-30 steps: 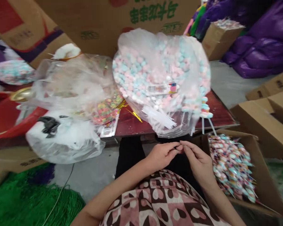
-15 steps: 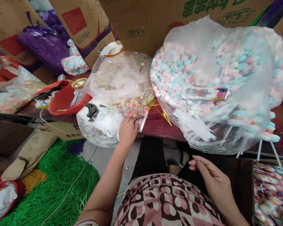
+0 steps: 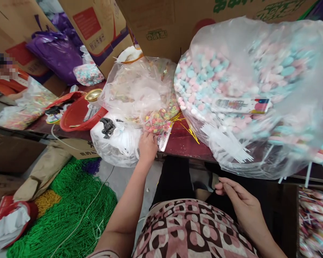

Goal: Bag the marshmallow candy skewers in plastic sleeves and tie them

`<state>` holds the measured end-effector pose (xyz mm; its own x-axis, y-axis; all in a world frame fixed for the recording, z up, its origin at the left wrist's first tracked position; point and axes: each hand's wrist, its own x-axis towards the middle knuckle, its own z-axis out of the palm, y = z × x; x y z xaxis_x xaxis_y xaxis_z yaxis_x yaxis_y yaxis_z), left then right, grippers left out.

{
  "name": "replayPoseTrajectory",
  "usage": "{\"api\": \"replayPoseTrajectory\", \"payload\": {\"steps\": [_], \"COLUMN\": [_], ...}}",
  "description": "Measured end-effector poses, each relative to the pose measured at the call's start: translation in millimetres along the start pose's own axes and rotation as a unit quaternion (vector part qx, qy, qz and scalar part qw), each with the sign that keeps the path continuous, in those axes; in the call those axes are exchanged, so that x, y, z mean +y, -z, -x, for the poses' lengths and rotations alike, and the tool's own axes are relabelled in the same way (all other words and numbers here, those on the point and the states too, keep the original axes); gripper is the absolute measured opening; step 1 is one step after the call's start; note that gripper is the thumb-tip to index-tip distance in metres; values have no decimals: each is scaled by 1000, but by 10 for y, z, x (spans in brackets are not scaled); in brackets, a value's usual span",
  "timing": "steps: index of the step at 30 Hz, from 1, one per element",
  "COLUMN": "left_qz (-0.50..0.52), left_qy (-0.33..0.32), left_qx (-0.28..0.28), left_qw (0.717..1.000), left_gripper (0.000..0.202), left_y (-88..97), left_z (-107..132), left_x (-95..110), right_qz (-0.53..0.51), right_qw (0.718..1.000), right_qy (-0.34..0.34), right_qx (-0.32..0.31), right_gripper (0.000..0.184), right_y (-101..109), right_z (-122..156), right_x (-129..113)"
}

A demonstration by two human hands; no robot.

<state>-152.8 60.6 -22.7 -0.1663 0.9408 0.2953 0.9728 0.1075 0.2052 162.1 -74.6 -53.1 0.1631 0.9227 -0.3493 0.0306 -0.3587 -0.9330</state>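
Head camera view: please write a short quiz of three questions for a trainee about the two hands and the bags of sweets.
1. True or false: the left hand touches the small clear plastic bag of many-coloured sweets at the edge of the dark red wooden table.
2. Where is the right hand? A: inside a red basket. B: over the pink patterned garment, away from the table. C: on green beads.
3. Fill in: the large clear plastic bag holds pink and ____ sweets on white sticks.
Key: 1 true; 2 B; 3 blue.
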Motion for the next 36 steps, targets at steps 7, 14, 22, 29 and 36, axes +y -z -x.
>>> {"api": "replayPoseTrajectory", "payload": {"steps": [7, 14, 22, 29, 36], "left_qz": [162, 281, 225, 495, 677], "left_qy": [-48, -276, -356, -172, 141], "left_qx": [34, -8, -48, -149, -391], "left_qw": [985, 919, 906, 838, 607], "left_gripper": [19, 22, 29, 26, 42], "left_y": [223, 345, 275, 284, 250], "left_z": [93, 362, 512, 547, 599], "left_x": [224, 841, 1084, 1190, 1309], "right_qz": [-21, -205, -187, -221, -203], "right_qw": [999, 964, 977, 970, 972], "right_qy": [-19, -53, 12, 77, 112], "right_qx": [-45, -164, -100, -72, -28], "right_gripper": [39, 53, 29, 22, 19], "right_y": [-101, -364, -253, -276, -231], "right_z": [7, -331, -583, -474, -395], "right_x": [-126, -744, -1027, -978, -887]}}
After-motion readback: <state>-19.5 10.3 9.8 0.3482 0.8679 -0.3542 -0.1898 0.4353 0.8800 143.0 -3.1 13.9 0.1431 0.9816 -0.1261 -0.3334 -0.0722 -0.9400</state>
